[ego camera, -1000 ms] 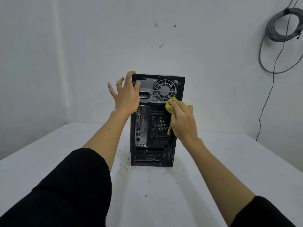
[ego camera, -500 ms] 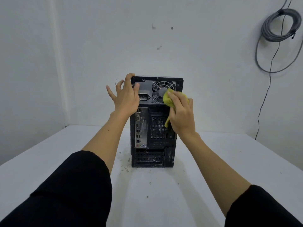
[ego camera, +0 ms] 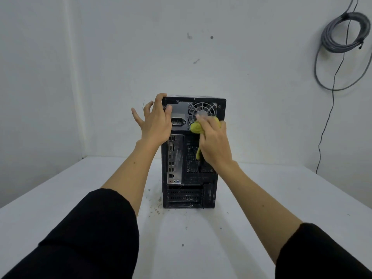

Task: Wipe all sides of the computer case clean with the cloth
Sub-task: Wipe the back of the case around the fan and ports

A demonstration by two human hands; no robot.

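A black computer case (ego camera: 187, 194) stands upright on the white table, its dusty rear panel with ports and a fan grille facing me. My left hand (ego camera: 156, 122) rests against the case's top left corner, index finger and thumb on the edge, the other fingers spread out to the left. My right hand (ego camera: 214, 141) presses a bunched yellow-green cloth (ego camera: 196, 127) against the rear panel just below the fan grille, fingers wrapped over it. A strip of the cloth hangs down under my palm.
The white table (ego camera: 261, 198) runs into a corner of white walls behind the case. Dirt specks lie on the table by the case's lower left corner (ego camera: 155, 210). A coiled grey cable (ego camera: 344, 33) hangs on the right wall, one strand dropping behind the table.
My right hand with the cloth has slid up the rear panel from its middle to the lower edge of the fan grille. My left hand has stayed on the top left corner.
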